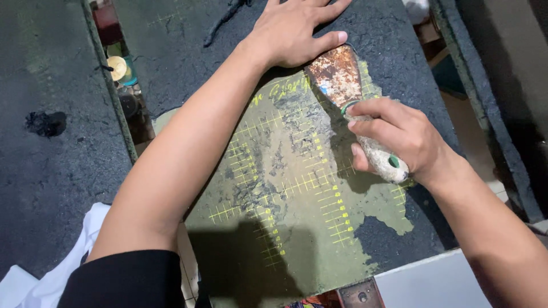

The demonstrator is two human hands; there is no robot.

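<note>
- head view: the right hand (399,137) is closed around the crusted handle of a scraper (357,105), whose rusty blade lies on the board toward the far edge.
- the left hand (297,28) lies open and flat, fingers spread, pressing on the black coating (188,51) just beyond the blade, holding nothing.
- the green gridded board (297,188) shows bare in the middle and near edge.
- a white cloth (63,256) sits at the near left corner.
</note>
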